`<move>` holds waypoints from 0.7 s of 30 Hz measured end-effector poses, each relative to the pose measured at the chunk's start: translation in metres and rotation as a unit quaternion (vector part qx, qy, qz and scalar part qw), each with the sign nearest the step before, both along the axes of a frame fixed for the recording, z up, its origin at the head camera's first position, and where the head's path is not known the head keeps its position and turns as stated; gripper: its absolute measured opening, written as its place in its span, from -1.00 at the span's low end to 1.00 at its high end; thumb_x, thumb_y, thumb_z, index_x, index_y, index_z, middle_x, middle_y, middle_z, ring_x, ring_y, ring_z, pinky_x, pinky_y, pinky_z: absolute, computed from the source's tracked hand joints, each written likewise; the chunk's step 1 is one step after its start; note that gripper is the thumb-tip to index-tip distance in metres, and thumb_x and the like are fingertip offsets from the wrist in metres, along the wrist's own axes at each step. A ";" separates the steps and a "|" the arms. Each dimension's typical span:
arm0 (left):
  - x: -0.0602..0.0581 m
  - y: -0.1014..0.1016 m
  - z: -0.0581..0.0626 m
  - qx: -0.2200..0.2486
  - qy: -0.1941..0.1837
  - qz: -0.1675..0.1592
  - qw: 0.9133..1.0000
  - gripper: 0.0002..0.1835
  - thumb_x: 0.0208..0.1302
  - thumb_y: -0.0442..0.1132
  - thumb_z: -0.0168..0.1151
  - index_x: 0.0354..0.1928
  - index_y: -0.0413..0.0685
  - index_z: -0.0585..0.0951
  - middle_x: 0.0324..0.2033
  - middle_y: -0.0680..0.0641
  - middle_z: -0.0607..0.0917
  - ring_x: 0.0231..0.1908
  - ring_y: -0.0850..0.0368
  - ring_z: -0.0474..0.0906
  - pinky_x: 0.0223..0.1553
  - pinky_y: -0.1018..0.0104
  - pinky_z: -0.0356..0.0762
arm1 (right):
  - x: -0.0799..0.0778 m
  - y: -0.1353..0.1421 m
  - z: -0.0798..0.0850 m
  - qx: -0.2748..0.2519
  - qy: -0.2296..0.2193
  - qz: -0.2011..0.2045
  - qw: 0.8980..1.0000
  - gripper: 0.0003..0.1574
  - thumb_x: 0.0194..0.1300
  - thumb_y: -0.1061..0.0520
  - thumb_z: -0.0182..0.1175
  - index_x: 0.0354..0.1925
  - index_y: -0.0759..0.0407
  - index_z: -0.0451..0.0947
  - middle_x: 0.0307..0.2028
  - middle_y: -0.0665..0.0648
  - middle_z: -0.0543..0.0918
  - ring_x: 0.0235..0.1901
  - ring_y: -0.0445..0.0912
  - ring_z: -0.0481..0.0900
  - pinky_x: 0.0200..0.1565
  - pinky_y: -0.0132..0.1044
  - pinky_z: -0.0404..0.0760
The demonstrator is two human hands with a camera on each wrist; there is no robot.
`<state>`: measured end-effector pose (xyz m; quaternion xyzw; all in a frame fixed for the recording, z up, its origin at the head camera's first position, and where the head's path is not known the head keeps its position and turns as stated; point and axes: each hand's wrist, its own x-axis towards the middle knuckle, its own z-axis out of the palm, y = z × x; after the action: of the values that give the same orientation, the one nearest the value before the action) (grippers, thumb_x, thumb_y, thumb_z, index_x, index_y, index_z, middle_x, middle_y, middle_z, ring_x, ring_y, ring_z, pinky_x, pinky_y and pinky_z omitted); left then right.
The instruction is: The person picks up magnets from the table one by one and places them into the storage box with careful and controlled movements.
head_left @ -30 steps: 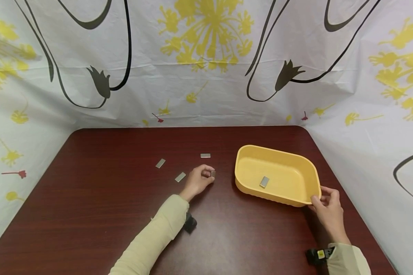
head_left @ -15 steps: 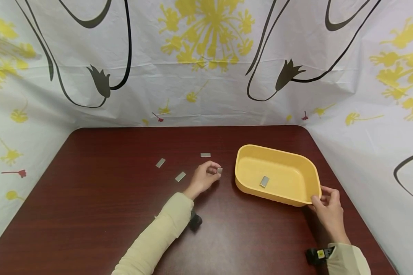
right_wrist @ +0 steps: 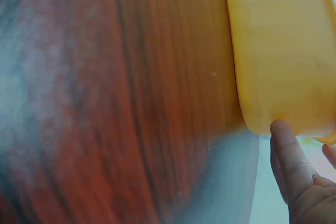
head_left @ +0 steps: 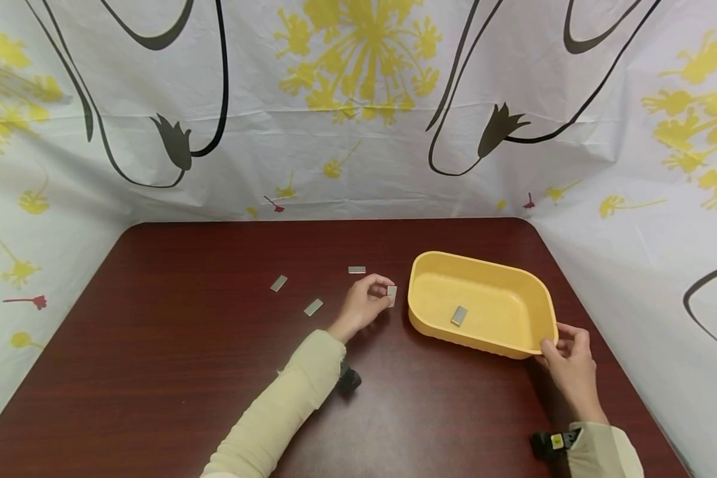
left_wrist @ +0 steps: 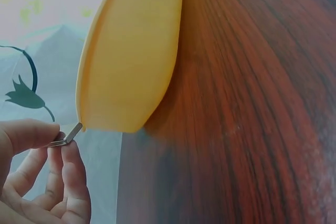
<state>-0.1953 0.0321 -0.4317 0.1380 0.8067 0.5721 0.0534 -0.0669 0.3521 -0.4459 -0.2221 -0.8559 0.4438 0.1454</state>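
Between thumb and fingertips, my left hand (head_left: 363, 307) pinches a small silver hinge-like metal piece (head_left: 392, 296), just left of the yellow plastic tub (head_left: 484, 265). In the left wrist view, two flat leaves of this piece (left_wrist: 73, 132) meet at an angle. My right hand (head_left: 570, 368) grips the tub's near right corner, thumb at the rim and fingers round the outside. Inside the tub lies one small flat metal piece (head_left: 459, 316). Three similar pieces rest on the table left of the tub: one at the back (head_left: 356, 270), one leftmost (head_left: 279, 283), one nearer (head_left: 313, 307).
The dark red wood-grain table (head_left: 155, 345) has rounded far corners. A white cloth (head_left: 382, 166) with yellow and dark flower prints hangs behind it and along both sides. Each wrist wears a small black camera, the right one (head_left: 550, 446) above the table.
My left hand has moved right and slightly away from me with the metal piece, closer to the tub. More of the piece shows now. The right hand and tub have stayed put.
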 end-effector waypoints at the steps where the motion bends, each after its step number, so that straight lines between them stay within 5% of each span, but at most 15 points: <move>1: 0.000 0.001 0.000 0.003 0.000 -0.001 1.000 -0.78 0.01 -0.37 0.22 -0.23 -0.11 0.57 -0.41 -0.05 0.57 -0.39 0.12 0.53 -0.31 0.37 0.48 | 0.000 0.001 -0.002 0.002 0.002 0.001 1.000 -0.51 0.16 0.19 -0.04 0.08 0.18 0.14 -0.36 0.15 0.45 -0.56 -0.35 0.50 -0.53 -0.43 0.54; 7: 0.001 0.005 0.005 0.010 0.001 -0.006 1.000 -0.78 0.02 -0.37 0.22 -0.22 -0.10 0.57 -0.38 -0.04 0.56 -0.37 0.12 0.53 -0.31 0.38 0.48 | -0.002 0.008 -0.012 0.005 0.015 -0.004 1.000 -0.55 0.16 0.17 -0.02 0.04 0.10 0.18 -0.40 0.08 0.45 -0.56 -0.34 0.51 -0.55 -0.44 0.54; 21: 0.002 0.021 0.015 0.049 -0.004 -0.028 0.998 -0.78 0.06 -0.32 0.22 -0.19 -0.11 0.56 -0.36 -0.06 0.57 -0.36 0.17 0.50 -0.31 0.42 0.47 | 0.000 0.001 -0.001 -0.001 0.008 0.008 1.000 -0.47 0.16 0.21 -0.04 0.10 0.27 0.10 -0.38 0.12 0.44 -0.54 -0.33 0.51 -0.49 -0.46 0.54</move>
<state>-0.1930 0.0534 -0.4171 0.1608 0.7732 0.6099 0.0656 -0.0666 0.3529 -0.4468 -0.2114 -0.8561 0.4475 0.1487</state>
